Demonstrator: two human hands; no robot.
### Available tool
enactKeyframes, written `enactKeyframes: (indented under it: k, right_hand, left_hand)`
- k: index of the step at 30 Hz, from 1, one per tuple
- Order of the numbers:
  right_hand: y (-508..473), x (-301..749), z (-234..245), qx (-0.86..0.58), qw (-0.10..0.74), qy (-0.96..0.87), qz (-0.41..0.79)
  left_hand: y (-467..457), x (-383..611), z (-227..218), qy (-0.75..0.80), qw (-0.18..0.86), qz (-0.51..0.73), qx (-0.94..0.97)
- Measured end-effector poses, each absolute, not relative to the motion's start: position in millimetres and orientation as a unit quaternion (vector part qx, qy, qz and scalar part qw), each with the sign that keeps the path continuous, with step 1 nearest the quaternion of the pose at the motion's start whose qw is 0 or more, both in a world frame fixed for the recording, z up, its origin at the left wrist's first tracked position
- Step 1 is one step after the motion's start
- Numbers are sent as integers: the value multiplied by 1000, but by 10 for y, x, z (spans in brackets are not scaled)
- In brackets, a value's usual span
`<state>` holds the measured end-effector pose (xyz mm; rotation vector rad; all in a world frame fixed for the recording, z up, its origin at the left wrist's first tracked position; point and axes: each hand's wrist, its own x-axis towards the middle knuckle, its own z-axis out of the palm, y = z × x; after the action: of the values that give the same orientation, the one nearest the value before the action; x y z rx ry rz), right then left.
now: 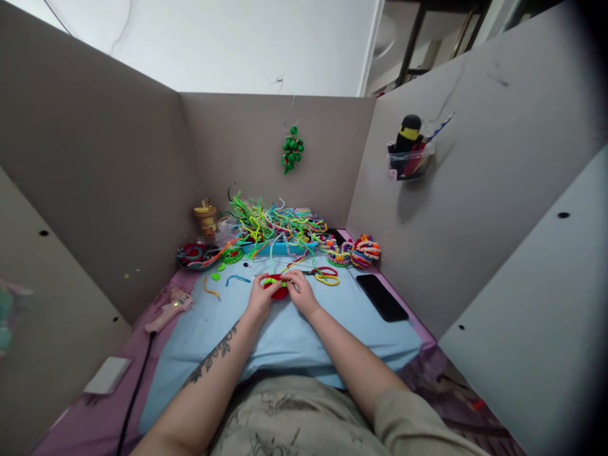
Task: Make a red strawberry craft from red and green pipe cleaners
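Both hands meet over the light blue cloth on the table, close around a red piece (280, 293) with a bright green strip on it; it looks like fuzzy pipe-cleaner craft. My left hand (260, 296) grips its left side, thumb and fingers closed. On the other side my right hand (301, 292) pinches the right edge near the green strip. Fingers cover part of the piece. Just right of the right hand lie scissors (327, 276) with red and yellow handles. A blue pipe cleaner (237, 278) and an orange one (211, 289) rest to the left.
A blue tray (280, 248) heaped with coloured pipe cleaners stands at the back. A black phone (382, 297) lies right, a pink glue gun (170, 311) left with its cord. Multicoloured fuzzy bundles (365, 251) sit back right. Grey panels enclose the table; a clear cup (411, 163) hangs right.
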<state>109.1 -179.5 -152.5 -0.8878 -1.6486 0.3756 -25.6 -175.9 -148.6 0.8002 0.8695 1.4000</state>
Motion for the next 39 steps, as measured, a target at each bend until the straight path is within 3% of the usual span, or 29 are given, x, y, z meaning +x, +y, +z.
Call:
enactKeyframes:
  k: [6,19,30,39]
  right_hand:
    - [-1787,1156,-1507,-428,613,-642,169]
    - [-1796,1115,-1543,-404,581,-693,135]
    - [-1808,1110,-1524,-393,547,-736,69]
    - [-1839,1097,-1501,-401,554,-722,102]
  left_hand:
    - [-1694,-291,-1497,381,624,617,293]
    - [-1768,-253,-1464,375,624,600,331]
    - [-1754,-241,-1530,414,545,610,398]
    - [-1746,-237,-1541,407,562,606,389]
